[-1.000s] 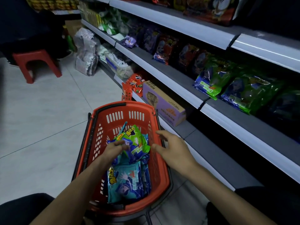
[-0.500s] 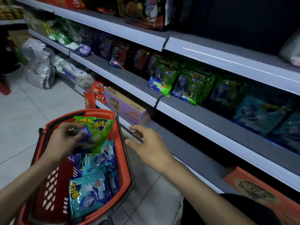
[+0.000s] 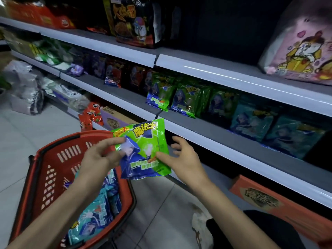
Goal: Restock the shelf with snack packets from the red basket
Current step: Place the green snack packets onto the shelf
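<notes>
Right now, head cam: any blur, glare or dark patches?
Head view: the left hand is motion-blurred where it pinches the green packet; a glare streak runs along the upper shelf edge; the shelf recesses are dim, the teal packets murky; the wide lens bends the shelf lines.

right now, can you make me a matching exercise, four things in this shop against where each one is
Things
1. green snack packet
2. teal snack packets
3. pink bag
4. orange carton

Places
A. on the upper shelf, far right
B. low down at the right, beneath the shelves
C. pinched in the left hand
D. inside the red basket

Pairs: 1-C, 2-D, 3-A, 4-B
</notes>
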